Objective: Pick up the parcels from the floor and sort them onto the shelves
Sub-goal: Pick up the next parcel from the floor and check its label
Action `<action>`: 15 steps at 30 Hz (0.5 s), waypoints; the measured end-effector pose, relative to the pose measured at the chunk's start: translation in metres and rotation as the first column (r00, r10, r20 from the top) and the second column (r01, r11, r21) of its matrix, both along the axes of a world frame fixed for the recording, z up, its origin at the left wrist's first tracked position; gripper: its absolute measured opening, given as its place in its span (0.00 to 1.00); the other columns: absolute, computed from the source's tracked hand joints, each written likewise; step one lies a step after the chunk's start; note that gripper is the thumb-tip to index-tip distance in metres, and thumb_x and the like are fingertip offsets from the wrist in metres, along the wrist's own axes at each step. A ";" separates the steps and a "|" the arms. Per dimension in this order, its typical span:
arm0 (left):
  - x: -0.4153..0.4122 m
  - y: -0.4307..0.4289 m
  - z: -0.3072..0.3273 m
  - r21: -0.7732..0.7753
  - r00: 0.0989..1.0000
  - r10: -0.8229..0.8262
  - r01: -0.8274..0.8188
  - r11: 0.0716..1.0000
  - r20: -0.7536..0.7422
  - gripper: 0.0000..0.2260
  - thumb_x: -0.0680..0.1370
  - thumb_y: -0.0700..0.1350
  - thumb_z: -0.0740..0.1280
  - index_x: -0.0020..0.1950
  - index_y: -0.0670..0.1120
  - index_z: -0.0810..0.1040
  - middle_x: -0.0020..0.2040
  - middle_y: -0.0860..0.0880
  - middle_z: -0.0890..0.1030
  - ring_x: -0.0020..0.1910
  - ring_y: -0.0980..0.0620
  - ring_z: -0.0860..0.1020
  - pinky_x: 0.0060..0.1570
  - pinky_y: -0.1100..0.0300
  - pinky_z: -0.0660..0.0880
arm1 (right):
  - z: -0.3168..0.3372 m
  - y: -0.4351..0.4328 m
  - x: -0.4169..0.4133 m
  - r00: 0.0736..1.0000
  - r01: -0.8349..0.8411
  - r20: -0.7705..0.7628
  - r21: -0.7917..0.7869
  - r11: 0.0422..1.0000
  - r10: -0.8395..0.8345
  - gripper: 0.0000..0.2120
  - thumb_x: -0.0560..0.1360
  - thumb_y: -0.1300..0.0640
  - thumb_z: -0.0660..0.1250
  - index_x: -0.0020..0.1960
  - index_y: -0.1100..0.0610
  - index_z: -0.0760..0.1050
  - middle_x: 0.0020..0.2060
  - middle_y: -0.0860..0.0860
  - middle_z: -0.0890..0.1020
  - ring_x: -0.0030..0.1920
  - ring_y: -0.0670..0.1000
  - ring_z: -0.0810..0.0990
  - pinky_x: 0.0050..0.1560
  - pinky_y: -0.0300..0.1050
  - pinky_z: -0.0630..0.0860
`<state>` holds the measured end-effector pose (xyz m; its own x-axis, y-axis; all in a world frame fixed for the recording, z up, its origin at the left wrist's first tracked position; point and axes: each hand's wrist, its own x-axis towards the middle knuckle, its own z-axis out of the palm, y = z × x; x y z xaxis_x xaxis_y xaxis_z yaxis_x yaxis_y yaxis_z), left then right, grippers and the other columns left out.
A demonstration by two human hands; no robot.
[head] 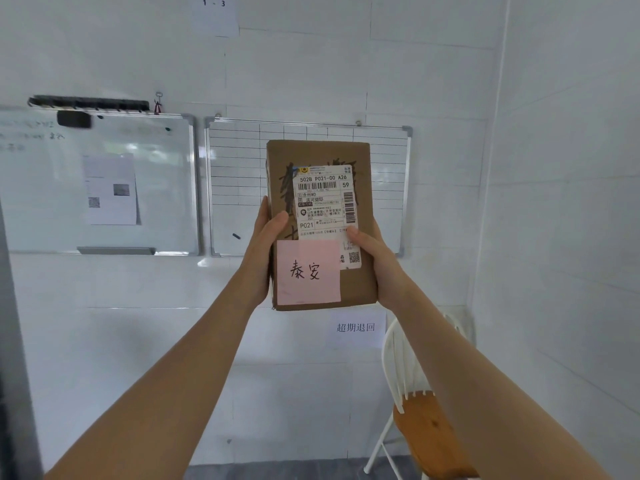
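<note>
Up at chest height in front of a white tiled wall [346, 64], a brown cardboard parcel [318, 154] is held upright between two bare hands with both arms stretched forward. On its left edge the left hand [265, 258] grasps it, thumb laid over the front face and palm along the side; on the right edge the right hand [379, 261] does the same, its thumb pressed on the lower part of the white shipping label [325, 202]. That label carries barcodes, printed codes and a QR mark, and sits on the upper half of the parcel's front. A pink sticky note [308, 271] with two handwritten characters covers the lower left of the front, overlapping the label's bottom edge. Dark marker scrawl shows on the cardboard around the label. Behind the parcel hangs a whiteboard [235, 174] ruled into a grid, partly hidden by the box. Just beside it to the left hangs a second whiteboard [156, 188] with faint writing, a black eraser [73, 119] near its top and a printed sheet [110, 188] stuck to it. A paper sign [356, 328] with four printed characters is fixed to the wall below the parcel. A folding chair [426, 431] with a white frame and a wooden seat stands in the corner at lower right. High on the wall a sheet [214, 12] reads "1 - 3"
</note>
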<state>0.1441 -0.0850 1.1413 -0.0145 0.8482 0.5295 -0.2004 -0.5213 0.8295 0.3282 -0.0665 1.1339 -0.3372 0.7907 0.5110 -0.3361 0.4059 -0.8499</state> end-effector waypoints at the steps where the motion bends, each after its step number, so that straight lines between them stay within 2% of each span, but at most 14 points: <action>1: -0.001 0.001 0.000 0.002 1.000 -0.009 0.009 1.000 0.011 0.35 0.69 0.58 0.63 0.75 0.55 0.57 0.64 0.46 0.78 0.52 0.48 0.82 0.44 0.56 0.80 | 0.001 0.001 0.000 1.000 0.008 0.009 0.004 1.000 -0.008 0.33 0.71 0.54 0.67 0.75 0.51 0.63 0.61 0.53 0.82 0.50 0.50 0.86 0.46 0.46 0.83; 4: -0.002 0.002 -0.001 0.009 0.997 -0.057 0.056 0.998 0.057 0.32 0.70 0.56 0.63 0.74 0.53 0.61 0.63 0.45 0.79 0.49 0.49 0.83 0.42 0.57 0.81 | 0.005 0.002 -0.003 1.000 0.004 0.014 0.007 1.000 -0.005 0.33 0.71 0.54 0.67 0.75 0.52 0.63 0.65 0.56 0.79 0.51 0.51 0.85 0.46 0.45 0.83; 9: -0.010 0.003 -0.002 0.004 0.994 -0.071 0.071 0.997 0.086 0.31 0.70 0.55 0.63 0.73 0.52 0.63 0.64 0.44 0.78 0.52 0.47 0.81 0.44 0.57 0.79 | 0.008 0.004 -0.011 0.999 -0.029 -0.024 0.020 0.999 0.029 0.32 0.73 0.51 0.64 0.76 0.54 0.61 0.68 0.58 0.76 0.57 0.54 0.83 0.49 0.46 0.83; 13: -0.022 0.002 -0.002 -0.011 0.995 -0.081 0.082 0.997 0.053 0.31 0.70 0.57 0.62 0.72 0.50 0.65 0.63 0.44 0.79 0.47 0.49 0.83 0.39 0.57 0.80 | 0.009 0.005 -0.025 0.997 -0.052 -0.056 0.024 0.998 0.053 0.32 0.74 0.52 0.63 0.77 0.53 0.60 0.64 0.55 0.79 0.50 0.49 0.85 0.44 0.44 0.83; 15: -0.029 0.002 -0.002 -0.003 0.997 -0.065 0.065 0.998 0.051 0.31 0.70 0.57 0.62 0.72 0.50 0.65 0.62 0.45 0.79 0.47 0.50 0.84 0.41 0.56 0.80 | 0.009 0.006 -0.033 0.995 -0.068 -0.068 0.024 0.997 0.069 0.33 0.73 0.52 0.63 0.77 0.53 0.59 0.62 0.54 0.80 0.50 0.49 0.85 0.44 0.44 0.82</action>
